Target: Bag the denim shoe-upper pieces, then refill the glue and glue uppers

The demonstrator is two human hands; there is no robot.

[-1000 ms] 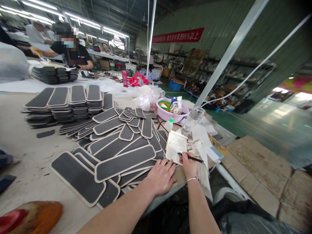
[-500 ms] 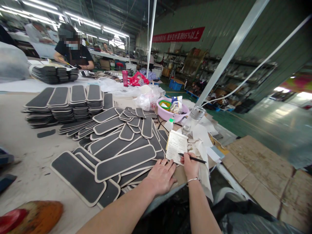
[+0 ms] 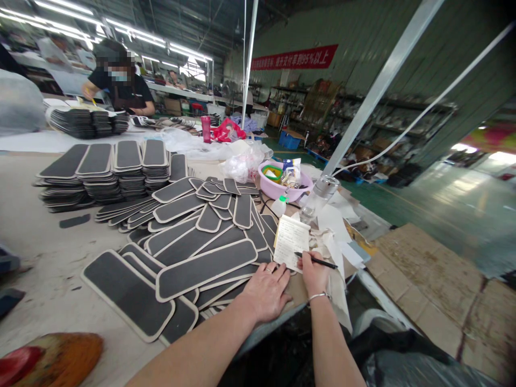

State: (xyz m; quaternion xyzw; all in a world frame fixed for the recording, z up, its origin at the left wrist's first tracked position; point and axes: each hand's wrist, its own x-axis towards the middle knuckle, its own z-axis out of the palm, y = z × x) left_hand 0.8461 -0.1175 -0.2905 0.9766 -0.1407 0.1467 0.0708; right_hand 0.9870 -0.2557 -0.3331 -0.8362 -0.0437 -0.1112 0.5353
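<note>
A black pen (image 3: 321,262) is gripped in my right hand (image 3: 315,275), its tip on the lower right part of a small notepad (image 3: 292,242) with handwritten lines. My left hand (image 3: 266,290) lies palm down with its fingers spread, at the notepad's lower left corner and over the edge of a loose heap of dark grey, pale-edged panels (image 3: 207,267). These panels are long with rounded corners and overlap one another. Behind the heap, neat stacks of similar panels (image 3: 94,159) stand side by side.
A pink basin (image 3: 274,189) with small items, a clear jar (image 3: 320,196) and a green-topped bottle (image 3: 279,206) stand beyond the notepad. Loose papers (image 3: 334,223) lie to its right. An orange and red object (image 3: 52,357) sits at near left. A co-worker (image 3: 121,88) is across the table.
My right hand and the pen have shifted very slightly left over the notepad. My left hand stays put. The co-worker's arm has moved up and to the left.
</note>
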